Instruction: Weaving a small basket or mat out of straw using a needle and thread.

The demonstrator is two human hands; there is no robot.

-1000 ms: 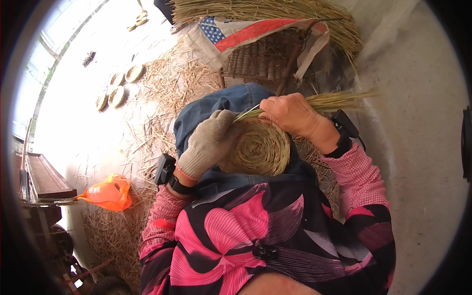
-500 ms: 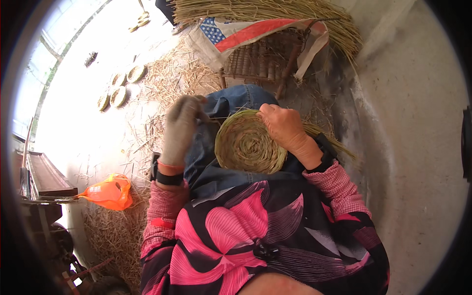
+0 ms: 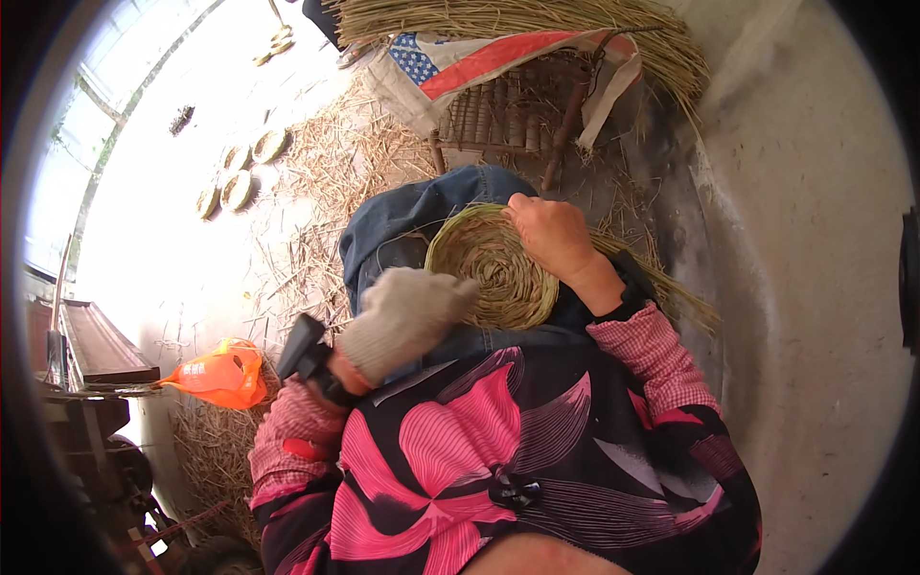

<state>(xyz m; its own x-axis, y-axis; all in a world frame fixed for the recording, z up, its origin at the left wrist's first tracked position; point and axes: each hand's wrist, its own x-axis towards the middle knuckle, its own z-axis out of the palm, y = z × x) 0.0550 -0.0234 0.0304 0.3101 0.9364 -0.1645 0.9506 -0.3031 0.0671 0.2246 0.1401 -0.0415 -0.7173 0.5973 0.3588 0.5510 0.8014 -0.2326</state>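
On your denim-covered lap (image 3: 379, 235), the straw basket (image 3: 503, 273) should feel light and springy, its coils probably prone to fraying; pinch the rim. Your right hand (image 3: 551, 235) grasps that rim, upper right; whether your blurred, gloved left hand (image 3: 407, 311) grips anything, I can't tell.

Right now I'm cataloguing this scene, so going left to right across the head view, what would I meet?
Orange bag → gloved left hand → round woven basket → bare right hand → loose stalks.
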